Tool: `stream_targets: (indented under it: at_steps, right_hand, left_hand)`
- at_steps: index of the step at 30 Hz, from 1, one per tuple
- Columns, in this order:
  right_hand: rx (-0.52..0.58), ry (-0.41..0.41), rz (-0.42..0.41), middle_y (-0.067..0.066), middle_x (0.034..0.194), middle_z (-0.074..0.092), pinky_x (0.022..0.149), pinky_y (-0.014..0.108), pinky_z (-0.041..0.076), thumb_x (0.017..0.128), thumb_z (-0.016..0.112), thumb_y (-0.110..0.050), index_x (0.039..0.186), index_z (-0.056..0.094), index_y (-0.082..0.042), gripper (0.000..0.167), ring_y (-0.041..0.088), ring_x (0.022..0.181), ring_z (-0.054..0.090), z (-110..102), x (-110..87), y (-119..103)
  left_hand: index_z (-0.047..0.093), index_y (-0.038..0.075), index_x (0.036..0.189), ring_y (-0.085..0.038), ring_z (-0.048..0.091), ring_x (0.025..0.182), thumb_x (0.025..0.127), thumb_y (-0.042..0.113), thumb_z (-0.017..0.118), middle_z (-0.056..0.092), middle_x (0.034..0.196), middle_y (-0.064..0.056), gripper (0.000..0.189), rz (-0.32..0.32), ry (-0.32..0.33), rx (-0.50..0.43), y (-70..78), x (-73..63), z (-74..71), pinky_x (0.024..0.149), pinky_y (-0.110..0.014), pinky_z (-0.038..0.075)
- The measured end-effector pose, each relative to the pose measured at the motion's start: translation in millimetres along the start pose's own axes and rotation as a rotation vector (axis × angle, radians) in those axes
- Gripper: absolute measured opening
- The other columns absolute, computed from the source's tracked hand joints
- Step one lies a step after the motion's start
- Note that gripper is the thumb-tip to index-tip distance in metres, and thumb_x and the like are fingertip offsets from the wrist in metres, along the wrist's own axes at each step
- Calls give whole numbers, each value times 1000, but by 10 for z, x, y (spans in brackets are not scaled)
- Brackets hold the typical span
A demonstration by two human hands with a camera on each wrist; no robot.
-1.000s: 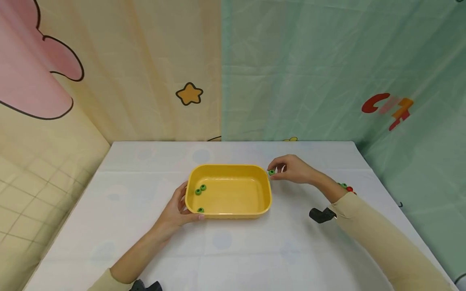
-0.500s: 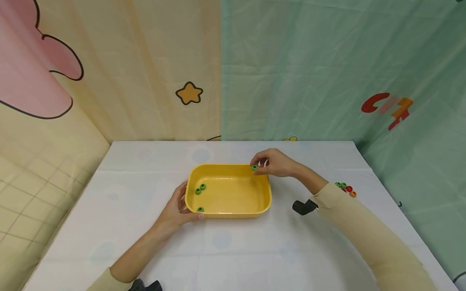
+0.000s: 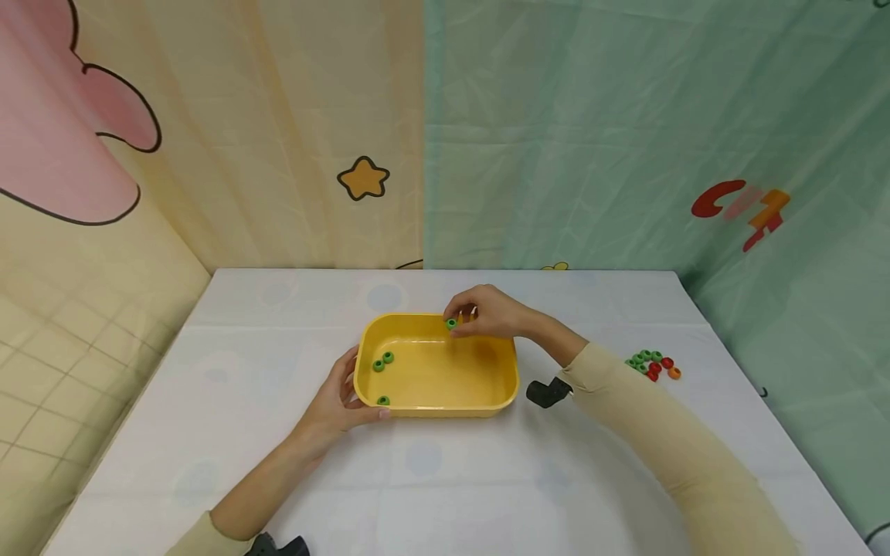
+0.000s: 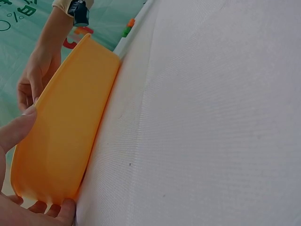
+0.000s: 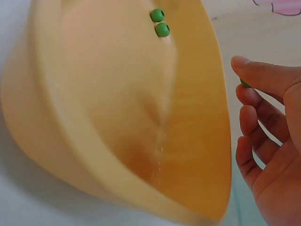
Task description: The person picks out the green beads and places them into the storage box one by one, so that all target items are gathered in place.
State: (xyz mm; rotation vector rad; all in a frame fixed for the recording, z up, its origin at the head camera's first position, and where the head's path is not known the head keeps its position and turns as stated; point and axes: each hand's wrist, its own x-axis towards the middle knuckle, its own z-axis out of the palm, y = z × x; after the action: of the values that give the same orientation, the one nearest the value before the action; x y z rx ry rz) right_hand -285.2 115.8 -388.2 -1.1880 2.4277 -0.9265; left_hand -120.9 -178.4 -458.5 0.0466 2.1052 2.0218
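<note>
A yellow rectangular tub (image 3: pixel 445 386) stands on the table, and my left hand (image 3: pixel 342 403) grips its left end, thumb over the near rim and fingers against the outer wall. Three green beads lie inside: a pair of beads (image 3: pixel 383 361) toward the left and a single bead (image 3: pixel 383 401) by the near wall. Over the tub's far right part, my right hand (image 3: pixel 490 311) pinches another green bead (image 3: pixel 451 323) between thumb and index finger. From the right wrist view, only a sliver of that pinched bead (image 5: pixel 245 83) shows.
A loose group of green beads (image 3: pixel 647 355), red beads (image 3: pixel 654 368) and one orange bead (image 3: pixel 674 373) lies at the table's right side, partly behind the right sleeve (image 3: pixel 626 394). Printed curtains (image 3: pixel 542 139) rise behind the white-covered table (image 3: pixel 417 494).
My right hand has carried the green bead leftward from beside the tub to above its inside. More of the bead group on the right has come into view. My left hand stays put.
</note>
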Motion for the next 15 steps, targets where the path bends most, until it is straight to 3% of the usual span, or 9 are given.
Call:
stream_targets:
  at_steps: [15]
  right_hand:
    - [18,-63,-90,-3,98,73,79,26,57,92,80,-8,110,76,0,20,15,84,63,154,377,-203]
  left_hand:
    - [14,17,165,-32,24,153,82,1,88,18,168,-9,113,-12,-5,-14,6,-2,4,115,-35,37]
